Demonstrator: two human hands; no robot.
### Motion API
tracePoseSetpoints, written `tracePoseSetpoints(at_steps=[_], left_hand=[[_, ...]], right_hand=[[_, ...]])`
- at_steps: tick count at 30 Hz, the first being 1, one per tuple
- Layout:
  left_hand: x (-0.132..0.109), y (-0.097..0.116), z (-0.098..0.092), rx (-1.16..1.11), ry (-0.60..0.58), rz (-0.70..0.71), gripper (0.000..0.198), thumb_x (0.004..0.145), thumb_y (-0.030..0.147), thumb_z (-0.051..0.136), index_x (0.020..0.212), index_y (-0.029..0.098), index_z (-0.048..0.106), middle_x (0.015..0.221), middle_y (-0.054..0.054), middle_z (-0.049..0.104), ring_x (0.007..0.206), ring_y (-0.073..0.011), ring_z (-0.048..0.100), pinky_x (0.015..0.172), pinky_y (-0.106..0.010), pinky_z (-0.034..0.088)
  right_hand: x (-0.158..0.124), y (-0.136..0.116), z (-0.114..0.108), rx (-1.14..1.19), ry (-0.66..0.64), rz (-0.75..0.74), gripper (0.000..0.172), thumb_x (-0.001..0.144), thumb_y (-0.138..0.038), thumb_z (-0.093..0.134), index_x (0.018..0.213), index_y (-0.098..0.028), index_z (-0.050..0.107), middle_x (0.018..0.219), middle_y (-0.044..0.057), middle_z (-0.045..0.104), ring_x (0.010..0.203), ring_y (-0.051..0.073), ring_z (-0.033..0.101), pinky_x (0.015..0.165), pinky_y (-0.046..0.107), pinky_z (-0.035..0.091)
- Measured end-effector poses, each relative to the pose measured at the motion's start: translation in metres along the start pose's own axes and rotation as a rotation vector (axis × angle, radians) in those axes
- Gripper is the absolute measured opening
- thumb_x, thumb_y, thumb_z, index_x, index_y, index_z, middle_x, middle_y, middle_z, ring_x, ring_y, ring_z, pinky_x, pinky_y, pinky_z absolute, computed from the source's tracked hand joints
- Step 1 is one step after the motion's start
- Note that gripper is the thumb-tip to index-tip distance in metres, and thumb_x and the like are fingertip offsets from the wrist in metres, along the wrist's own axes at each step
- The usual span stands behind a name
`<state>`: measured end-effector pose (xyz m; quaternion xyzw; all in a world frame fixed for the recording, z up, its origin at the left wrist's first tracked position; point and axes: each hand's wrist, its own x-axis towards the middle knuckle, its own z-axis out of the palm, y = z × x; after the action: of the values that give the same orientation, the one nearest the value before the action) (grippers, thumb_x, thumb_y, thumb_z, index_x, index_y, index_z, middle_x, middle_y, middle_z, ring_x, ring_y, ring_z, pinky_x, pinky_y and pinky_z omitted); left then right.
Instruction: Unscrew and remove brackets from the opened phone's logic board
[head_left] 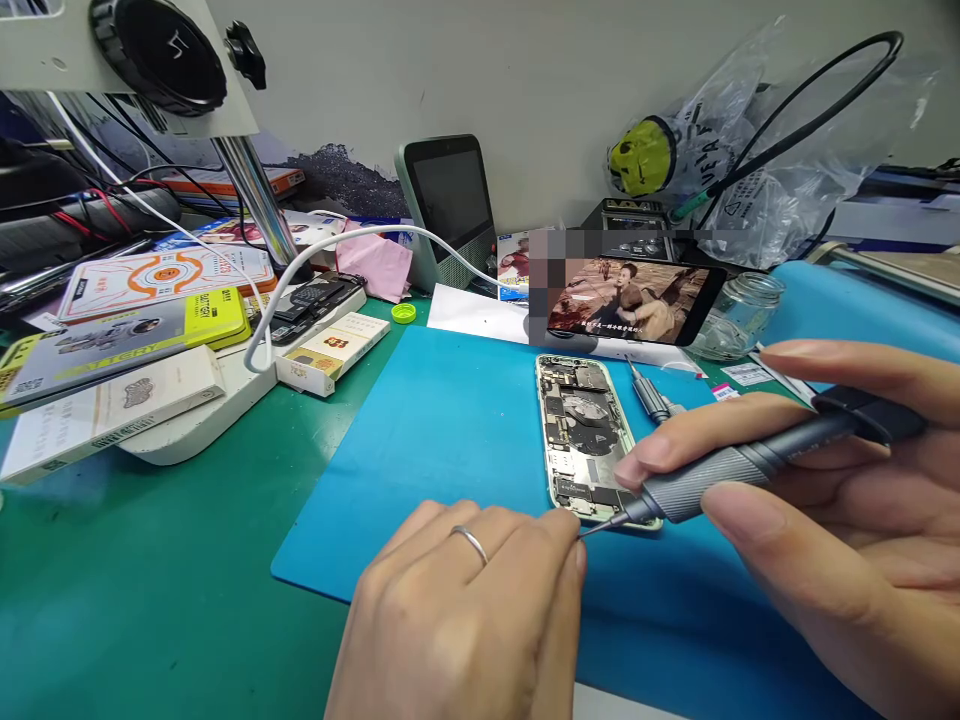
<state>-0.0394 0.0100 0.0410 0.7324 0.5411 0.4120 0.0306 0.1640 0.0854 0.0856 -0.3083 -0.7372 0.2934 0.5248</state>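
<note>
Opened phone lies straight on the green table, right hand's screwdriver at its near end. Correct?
No. The head view shows the opened phone lying on the blue mat, not straight on the green table. The right hand does hold the screwdriver at its near end.

We are at a phone-repair workshop bench. At the centre of the frame an opened phone (585, 435) lies on a blue work mat (450, 430) with its boards and shields bare. A slim precision screwdriver (750, 465) has its tip at the phone's lower edge, and a second driver (651, 395) lies just beside the phone. In the upper left we see the head and steel column of a bench microscope (255, 190), with tangled cables (90, 210) behind it. Flat boxes (127, 340), one printed BATTERY, are stacked at the left on the green tabletop (150, 580). Against the back wall stand a small screen (450, 205) and a glass jar (739, 310).
</note>
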Motion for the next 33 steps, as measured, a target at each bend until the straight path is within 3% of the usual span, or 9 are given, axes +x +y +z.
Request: tracePoseSetpoints(at_steps=[5,9,13,17,19,33], left_hand=[[-0.003,0.010,0.009,-0.044,0.049,-0.072,0.021,0.108,0.018,0.056,0.113,0.035,0.066,0.097,0.015,0.076,0.078,-0.0088,0.068,0.078,-0.031,0.045],[-0.004,0.008,0.008,-0.048,0.057,-0.078,0.022,0.108,0.018,0.056,0.114,0.036,0.067,0.096,0.014,0.077,0.078,-0.0091,0.068,0.077,-0.032,0.045],[-0.004,0.007,0.007,-0.059,0.058,-0.074,0.023,0.107,0.016,0.056,0.114,0.036,0.067,0.096,0.014,0.076,0.078,-0.0085,0.068,0.077,-0.031,0.044],[-0.004,0.007,0.008,-0.047,0.047,-0.077,0.024,0.108,0.017,0.055,0.118,0.036,0.066,0.099,0.015,0.077,0.079,-0.0088,0.069,0.077,-0.031,0.045],[-0.004,0.006,0.008,-0.034,0.045,-0.072,0.024,0.108,0.018,0.055,0.120,0.037,0.065,0.101,0.015,0.078,0.080,-0.0092,0.070,0.077,-0.031,0.046],[-0.005,0.004,0.004,-0.001,0.020,-0.060,0.022,0.109,0.020,0.055,0.115,0.037,0.067,0.101,0.016,0.079,0.080,-0.0081,0.074,0.077,-0.029,0.051]], right_hand=[[-0.003,0.005,-0.006,-0.046,0.102,-0.074,0.061,0.082,-0.038,0.099,0.132,-0.048,0.066,0.108,0.004,0.084,0.086,0.035,0.087,0.064,0.050,0.077],[-0.006,0.008,-0.008,-0.040,0.122,-0.095,0.067,0.078,-0.042,0.101,0.134,-0.048,0.064,0.119,0.006,0.082,0.095,0.038,0.087,0.068,0.052,0.077],[-0.003,0.004,-0.005,-0.040,0.096,-0.069,0.066,0.080,-0.033,0.100,0.134,-0.046,0.066,0.115,0.005,0.084,0.091,0.036,0.087,0.067,0.050,0.077],[0.004,-0.002,-0.004,-0.019,-0.014,-0.043,0.061,0.087,-0.007,0.084,0.134,-0.044,0.071,0.090,-0.002,0.086,0.075,0.025,0.086,0.065,0.037,0.077],[0.006,-0.002,-0.003,0.002,-0.030,-0.056,0.064,0.088,-0.001,0.078,0.135,-0.043,0.072,0.087,-0.004,0.086,0.073,0.022,0.086,0.064,0.031,0.077],[0.004,-0.003,0.000,0.004,-0.010,-0.051,0.062,0.087,-0.001,0.079,0.132,-0.043,0.073,0.087,-0.003,0.086,0.070,0.024,0.085,0.060,0.033,0.077]])
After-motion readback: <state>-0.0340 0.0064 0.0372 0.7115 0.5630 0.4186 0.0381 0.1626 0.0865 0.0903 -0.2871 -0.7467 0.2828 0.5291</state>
